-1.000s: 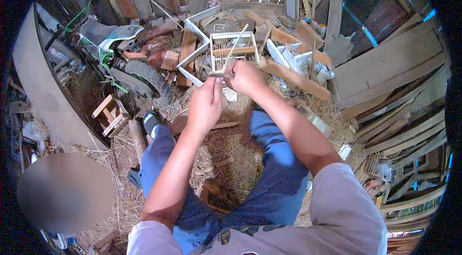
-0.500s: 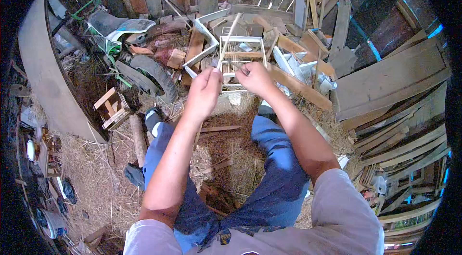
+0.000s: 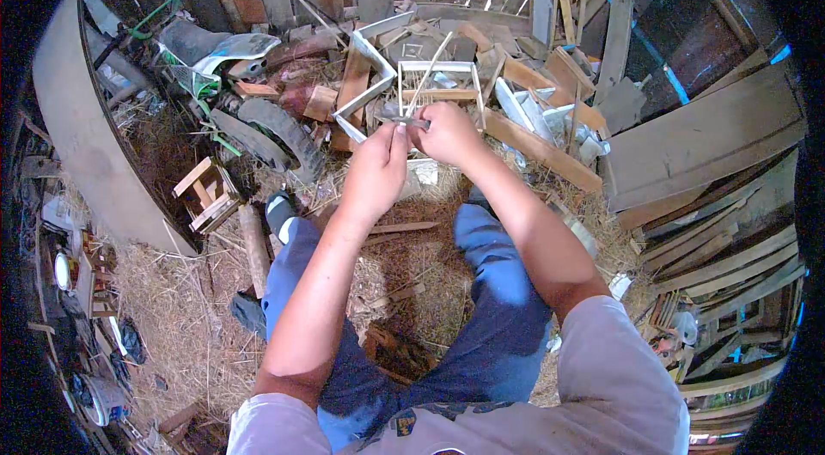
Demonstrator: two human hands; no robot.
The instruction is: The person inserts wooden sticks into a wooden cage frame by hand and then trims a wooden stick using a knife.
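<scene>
Both hands meet in front of me, above my knees. My left hand (image 3: 376, 170) is closed on a thin pale wooden stick (image 3: 431, 70), which rises from the fingers and leans up to the right. My right hand (image 3: 447, 135) is closed round the handle of a knife (image 3: 402, 120). Its dark blade points left and lies across the stick at the left fingertips. Behind the hands, a white wooden frame with thin slats (image 3: 471, 71) rests among scrap wood.
A motorbike (image 3: 193, 47) with a loose-looking tyre (image 3: 284, 133) is at the left, near a curved panel (image 3: 112, 128). A small wooden crate (image 3: 206, 194) lies on the straw. Planks (image 3: 546, 150) and a large board (image 3: 705, 137) are at the right.
The hands have come together again, and the knife has moved left onto the stick. The stick's top now leans further right than half a second ago. The view has shifted slightly.
</scene>
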